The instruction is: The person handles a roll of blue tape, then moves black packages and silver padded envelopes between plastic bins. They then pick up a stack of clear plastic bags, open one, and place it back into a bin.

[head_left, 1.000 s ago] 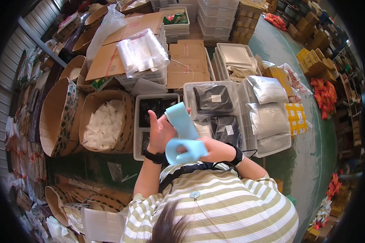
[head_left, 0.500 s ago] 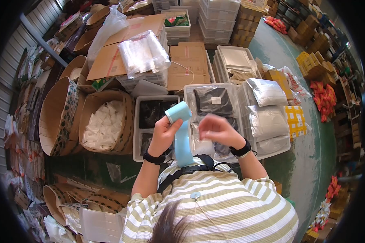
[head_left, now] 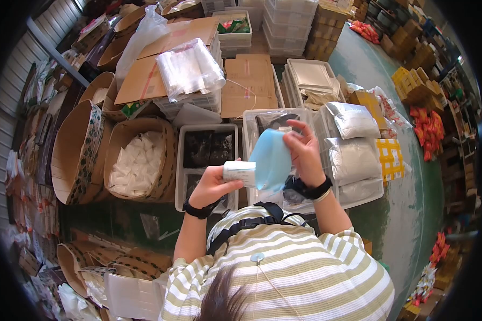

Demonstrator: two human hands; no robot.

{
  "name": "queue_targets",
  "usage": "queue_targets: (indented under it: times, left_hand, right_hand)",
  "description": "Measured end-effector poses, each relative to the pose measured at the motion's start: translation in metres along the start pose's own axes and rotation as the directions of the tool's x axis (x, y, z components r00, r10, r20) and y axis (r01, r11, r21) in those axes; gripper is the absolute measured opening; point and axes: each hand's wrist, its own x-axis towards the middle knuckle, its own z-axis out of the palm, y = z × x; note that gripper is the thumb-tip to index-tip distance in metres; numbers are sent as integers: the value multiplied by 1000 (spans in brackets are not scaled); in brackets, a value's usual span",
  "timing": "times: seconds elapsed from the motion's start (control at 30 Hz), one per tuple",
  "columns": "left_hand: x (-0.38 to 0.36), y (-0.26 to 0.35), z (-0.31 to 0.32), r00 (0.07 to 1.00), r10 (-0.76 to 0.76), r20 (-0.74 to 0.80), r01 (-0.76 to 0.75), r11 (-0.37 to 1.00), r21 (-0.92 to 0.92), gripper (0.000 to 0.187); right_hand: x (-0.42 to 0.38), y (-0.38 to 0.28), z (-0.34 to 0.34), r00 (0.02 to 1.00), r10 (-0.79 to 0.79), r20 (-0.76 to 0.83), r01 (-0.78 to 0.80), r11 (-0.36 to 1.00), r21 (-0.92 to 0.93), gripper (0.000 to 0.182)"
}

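Observation:
My left hand point(head_left: 208, 188) grips a small roll of labels point(head_left: 239, 172), its white printed side turned toward me. From the roll a light blue backing strip point(head_left: 270, 160) runs off in a loop to the right. My right hand point(head_left: 304, 152) pinches the upper right edge of that strip between thumb and fingers. Both hands hover above the plastic crates. Below them, one white crate point(head_left: 180, 155) holds black plastic-wrapped packs point(head_left: 203, 148). The neighbouring crate point(head_left: 247, 125) contains a dark bagged pack, partly covered by the strip and my right hand.
At left stands a cardboard bin point(head_left: 168, 155) of small white packets point(head_left: 136, 166). Silver pouches point(head_left: 353, 160) fill a crate at right. Clear plastic bags point(head_left: 190, 69) lie on flattened cardboard point(head_left: 139, 80). Crates point(head_left: 288, 32) are stacked behind.
My right hand has moved up and taken hold of the blue strip, which hung down before and now loops sideways. My left hand has lowered slightly and turned the roll.

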Motion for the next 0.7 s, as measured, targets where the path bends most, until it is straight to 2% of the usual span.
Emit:
queue_targets:
  times: [0.03,0.1,0.2,0.23,0.3,0.37,0.47,0.57,0.6,0.67,0.7]
  left_hand:
    - [-1,4,0,999,-8,-41,2,991,-134,35]
    - [-2,14,2,992,-40,-120,-10,920,-392,34]
    - [3,22,-2,949,-38,-314,-125,867,-482,41]
    - [5,27,0,924,-52,-379,-160,847,-507,41]
    - [10,35,3,915,-94,-393,-140,839,-526,42]
    - [15,37,8,914,-122,-387,-144,796,-588,42]
    - [21,39,14,912,-137,-388,-153,763,-628,43]
    - [23,42,22,917,-138,-373,-202,647,-735,40]
    - [23,40,25,912,-127,-389,-182,727,-663,38]
    - [20,34,29,903,-100,-417,-134,858,-496,33]
    - [19,35,30,898,-125,-423,-128,844,-521,32]
  right_hand:
    - [9,0,-14,996,-35,-84,15,975,-221,31]
    - [26,5,-34,993,-112,-42,60,767,-639,23]
    - [28,12,-37,921,-388,30,244,515,-822,23]
    - [24,12,-33,943,-316,105,288,614,-735,23]
    - [11,11,-17,943,-195,269,314,790,-527,25]
    - [-8,11,16,882,-80,464,310,840,-445,23]
    - [-21,15,34,841,24,540,329,770,-547,18]
    - [-17,32,38,900,-69,429,282,845,-455,15]
    - [-18,30,42,922,-40,385,226,863,-452,13]
    - [-17,32,41,924,-45,379,243,834,-496,13]
    - [-17,32,41,925,-46,376,251,818,-517,13]
